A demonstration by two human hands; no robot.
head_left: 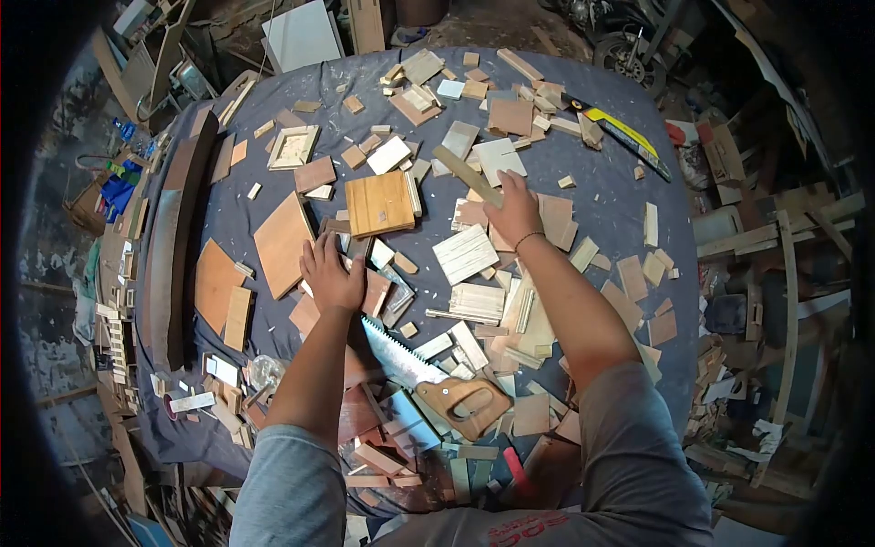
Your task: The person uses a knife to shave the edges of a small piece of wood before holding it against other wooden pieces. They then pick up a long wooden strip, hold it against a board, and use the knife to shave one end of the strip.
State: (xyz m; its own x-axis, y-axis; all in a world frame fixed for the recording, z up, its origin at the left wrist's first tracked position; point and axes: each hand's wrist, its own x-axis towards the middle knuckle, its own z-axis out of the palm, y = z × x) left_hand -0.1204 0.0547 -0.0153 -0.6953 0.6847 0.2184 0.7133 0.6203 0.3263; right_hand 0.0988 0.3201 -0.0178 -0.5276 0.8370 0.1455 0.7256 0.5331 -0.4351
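Near the middle of the cloth-covered table, my left hand (330, 273) lies palm down with its fingers spread, over small wood offcuts beside a large light-brown panel (281, 244). Farther right, my right hand (516, 211) has its fingers closed around the lower end of a flat wooden strip (465, 173), which slants up to the left. Between the hands sit a square wooden block (379, 203) and a pale ridged piece (465, 254). A handsaw with a wooden handle (465, 406) lies below them, its toothed blade (399, 354) pointing toward my left forearm.
Many wood offcuts cover the dark cloth (602, 182). At the upper right lies a yellow and black saw (620, 135). A long dark beam (179, 246) runs along the left edge. A red-handled tool (516, 466) is near my body.
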